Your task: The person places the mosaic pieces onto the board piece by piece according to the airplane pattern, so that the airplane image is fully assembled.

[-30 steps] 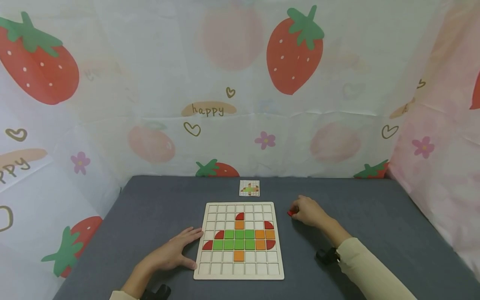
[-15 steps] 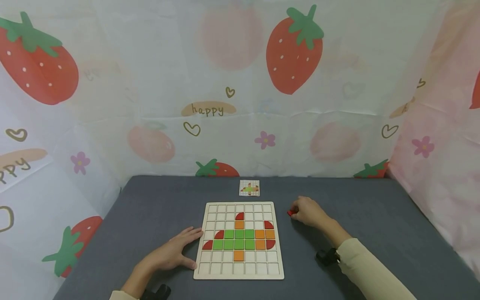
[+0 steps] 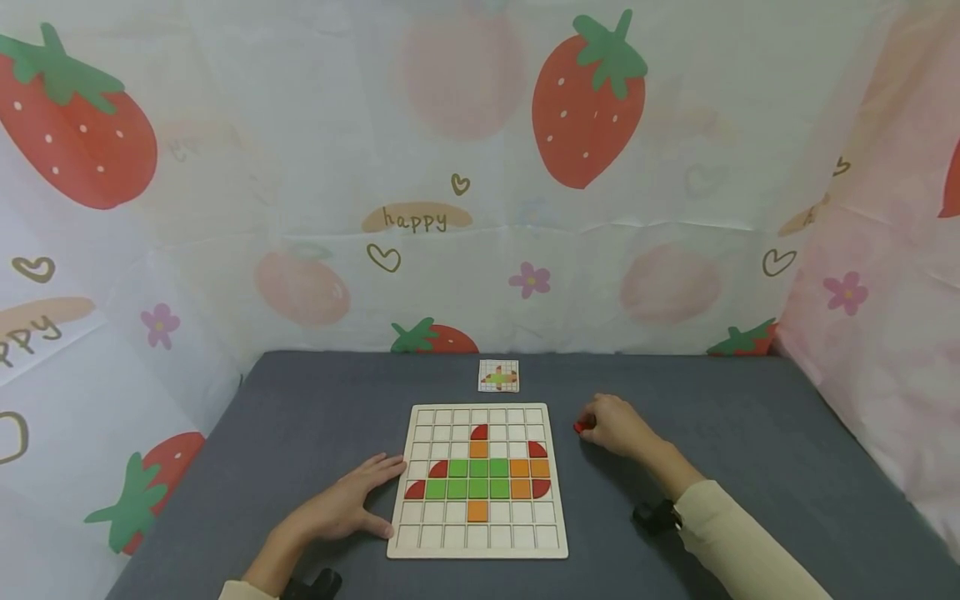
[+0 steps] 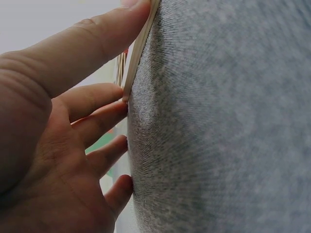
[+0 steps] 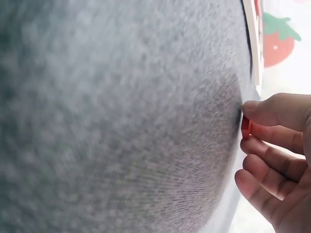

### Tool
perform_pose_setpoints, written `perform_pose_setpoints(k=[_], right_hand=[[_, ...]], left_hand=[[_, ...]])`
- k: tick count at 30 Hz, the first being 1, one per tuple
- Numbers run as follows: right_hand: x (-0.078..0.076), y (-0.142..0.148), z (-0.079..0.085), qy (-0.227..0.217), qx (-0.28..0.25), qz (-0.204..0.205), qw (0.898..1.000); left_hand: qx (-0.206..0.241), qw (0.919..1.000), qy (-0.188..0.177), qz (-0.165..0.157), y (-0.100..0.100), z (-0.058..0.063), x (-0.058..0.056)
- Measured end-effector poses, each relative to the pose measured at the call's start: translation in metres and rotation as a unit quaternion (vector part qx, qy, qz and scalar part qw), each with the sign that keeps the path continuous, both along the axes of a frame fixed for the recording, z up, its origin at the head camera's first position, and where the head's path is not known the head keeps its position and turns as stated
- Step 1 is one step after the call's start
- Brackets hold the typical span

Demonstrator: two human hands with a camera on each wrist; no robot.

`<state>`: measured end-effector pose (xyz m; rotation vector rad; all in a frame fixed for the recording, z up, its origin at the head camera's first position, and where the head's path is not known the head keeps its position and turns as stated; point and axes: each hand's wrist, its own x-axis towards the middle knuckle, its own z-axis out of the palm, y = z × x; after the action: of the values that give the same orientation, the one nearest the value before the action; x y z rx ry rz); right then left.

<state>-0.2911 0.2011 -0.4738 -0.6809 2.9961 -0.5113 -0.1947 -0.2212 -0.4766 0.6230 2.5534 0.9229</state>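
A square wooden grid board (image 3: 480,543) lies on the dark grey cloth, with green and orange square tiles and red quarter-round tiles in its cells. My left hand (image 3: 343,502) rests at its left edge, thumb and fingertips touching the rim, fingers loosely spread. In the left wrist view the thumb (image 4: 97,43) lies along the board's edge (image 4: 138,53). To the right of the board, my right hand (image 3: 618,423) pinches a small red tile (image 5: 246,127) between thumb and fingers, close over the cloth. Most of that tile is hidden by the fingers.
Behind the board lies a small pattern card (image 3: 498,377) printed with a coloured grid design. Grey cloth (image 3: 330,417) covers the table. A strawberry-print curtain (image 3: 480,292) rises along the back and both sides.
The right hand has turned or shifted very slightly with the red tile in its fingers. My left hand and the board have stayed in place.
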Motion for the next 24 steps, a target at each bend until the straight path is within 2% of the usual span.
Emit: perform_pose_setpoints(k=[10, 19, 24], right_hand=[[0.014, -0.007, 0.009, 0.009, -0.010, -0.003, 1.000], [0.034, -0.017, 0.017, -0.007, -0.038, -0.004, 0.999], [0.044, -0.025, 0.022, 0.005, -0.037, 0.000, 0.999]], left_hand=[[-0.002, 0.9999, -0.011, 0.003, 0.000, -0.001, -0.001], [0.001, 0.9998, -0.018, 0.001, -0.001, -0.001, -0.001], [0.005, 0.9998, -0.021, 0.002, 0.000, 0.001, -0.001]])
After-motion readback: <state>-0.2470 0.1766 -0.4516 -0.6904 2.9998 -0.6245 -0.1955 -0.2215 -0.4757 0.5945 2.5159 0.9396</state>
